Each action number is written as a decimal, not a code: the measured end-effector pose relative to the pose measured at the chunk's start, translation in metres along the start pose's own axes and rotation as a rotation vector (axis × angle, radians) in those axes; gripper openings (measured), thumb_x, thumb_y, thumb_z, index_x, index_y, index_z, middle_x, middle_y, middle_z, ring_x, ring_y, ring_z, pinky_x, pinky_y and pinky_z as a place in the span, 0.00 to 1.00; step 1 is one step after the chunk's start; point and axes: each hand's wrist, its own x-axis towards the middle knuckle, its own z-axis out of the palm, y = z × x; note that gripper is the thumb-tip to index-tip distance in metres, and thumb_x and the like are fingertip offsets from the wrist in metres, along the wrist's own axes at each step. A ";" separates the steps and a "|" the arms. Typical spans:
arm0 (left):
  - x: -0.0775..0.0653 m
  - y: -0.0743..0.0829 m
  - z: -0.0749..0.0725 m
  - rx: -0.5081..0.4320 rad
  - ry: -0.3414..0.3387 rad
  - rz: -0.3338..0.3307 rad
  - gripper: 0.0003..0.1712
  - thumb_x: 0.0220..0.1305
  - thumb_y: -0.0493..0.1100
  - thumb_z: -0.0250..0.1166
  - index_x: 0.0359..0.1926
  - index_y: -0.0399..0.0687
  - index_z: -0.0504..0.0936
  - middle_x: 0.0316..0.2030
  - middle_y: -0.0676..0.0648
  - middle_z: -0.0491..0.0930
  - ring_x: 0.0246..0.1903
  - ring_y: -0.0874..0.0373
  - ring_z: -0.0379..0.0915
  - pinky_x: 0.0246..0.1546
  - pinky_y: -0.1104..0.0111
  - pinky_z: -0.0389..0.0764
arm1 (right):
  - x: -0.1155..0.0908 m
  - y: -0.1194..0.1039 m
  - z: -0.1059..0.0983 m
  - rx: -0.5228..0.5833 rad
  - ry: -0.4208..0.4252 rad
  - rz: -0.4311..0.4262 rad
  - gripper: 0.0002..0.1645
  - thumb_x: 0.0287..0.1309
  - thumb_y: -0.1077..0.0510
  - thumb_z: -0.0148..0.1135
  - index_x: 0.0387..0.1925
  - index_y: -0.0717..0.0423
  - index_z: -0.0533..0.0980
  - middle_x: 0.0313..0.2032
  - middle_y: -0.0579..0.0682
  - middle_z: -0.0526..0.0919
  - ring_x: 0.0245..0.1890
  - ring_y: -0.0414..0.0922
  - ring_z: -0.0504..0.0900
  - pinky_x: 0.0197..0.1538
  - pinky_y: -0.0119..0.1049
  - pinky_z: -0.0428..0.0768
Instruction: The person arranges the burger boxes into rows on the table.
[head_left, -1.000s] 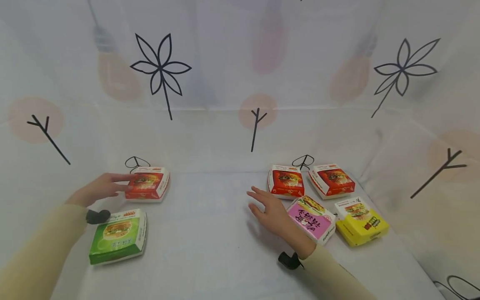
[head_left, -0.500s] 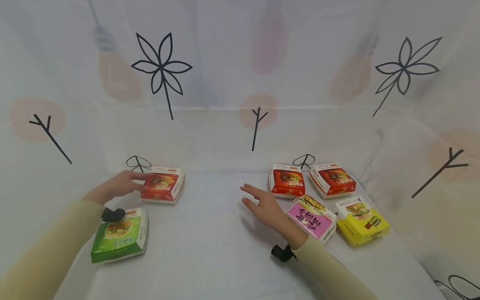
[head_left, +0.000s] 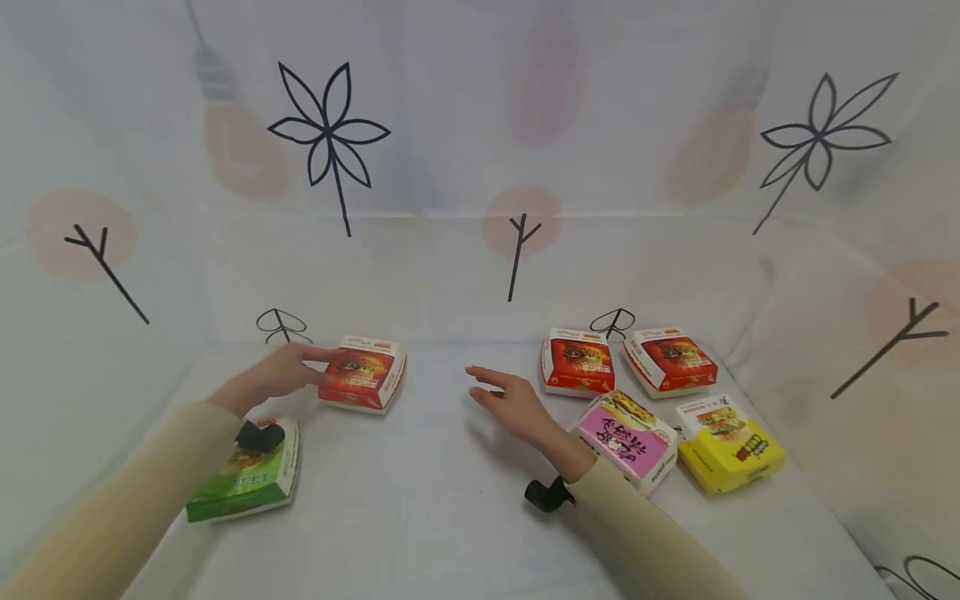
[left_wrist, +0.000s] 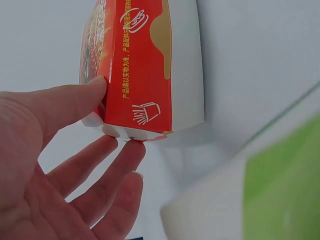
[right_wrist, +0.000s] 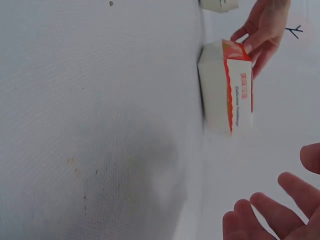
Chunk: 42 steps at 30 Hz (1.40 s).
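My left hand (head_left: 281,371) touches the left end of a red burger box (head_left: 363,373). In the left wrist view the thumb (left_wrist: 82,102) lies at the lid's edge, and two extended fingertips meet the box's end wall. The base of the box (right_wrist: 212,90) sits right at the white surface in the right wrist view. Nearer me and left, a green burger box (head_left: 258,475) is partly hidden by the left wrist. Right of the red box, my right hand (head_left: 517,408) hovers with extended, parted fingers (right_wrist: 277,212) and holds nothing.
On the right stand two more red burger boxes (head_left: 577,362), a pink one (head_left: 626,437) beside the right forearm, and a yellow one (head_left: 731,442). A white patterned cloth (head_left: 442,275) hangs at the back and sides. A black wrist device (head_left: 547,494) hangs below the right wrist.
The left hand and the red box touching it have moved right, and the box has turned slightly. The right hand has drifted left. The other boxes have stayed put.
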 end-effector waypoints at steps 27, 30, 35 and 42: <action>0.005 0.040 0.046 -0.097 0.084 -0.082 0.36 0.65 0.50 0.68 0.73 0.54 0.68 0.67 0.32 0.65 0.40 0.48 0.77 0.38 0.62 0.76 | 0.066 -0.007 0.035 0.231 -0.022 0.086 0.31 0.68 0.55 0.62 0.71 0.45 0.69 0.67 0.51 0.72 0.68 0.49 0.69 0.67 0.49 0.69; 0.006 0.042 0.051 -0.094 0.095 -0.080 0.36 0.66 0.50 0.67 0.73 0.55 0.68 0.67 0.32 0.66 0.36 0.50 0.77 0.35 0.64 0.75 | 0.073 -0.010 0.041 0.232 -0.018 0.090 0.31 0.68 0.55 0.63 0.71 0.45 0.69 0.68 0.51 0.71 0.70 0.50 0.66 0.68 0.50 0.66; 0.005 0.047 0.054 -0.081 0.100 -0.080 0.36 0.67 0.50 0.66 0.73 0.54 0.66 0.66 0.32 0.67 0.35 0.52 0.77 0.35 0.64 0.77 | 0.081 -0.013 0.049 0.215 -0.003 0.107 0.31 0.68 0.54 0.63 0.70 0.43 0.70 0.69 0.50 0.70 0.72 0.51 0.61 0.71 0.53 0.61; 0.002 0.050 0.055 -0.061 0.109 -0.079 0.36 0.67 0.52 0.65 0.73 0.53 0.66 0.67 0.31 0.66 0.49 0.45 0.74 0.40 0.61 0.76 | 0.086 -0.014 0.054 0.143 0.004 0.151 0.29 0.67 0.52 0.63 0.69 0.41 0.71 0.70 0.49 0.69 0.73 0.52 0.59 0.71 0.56 0.59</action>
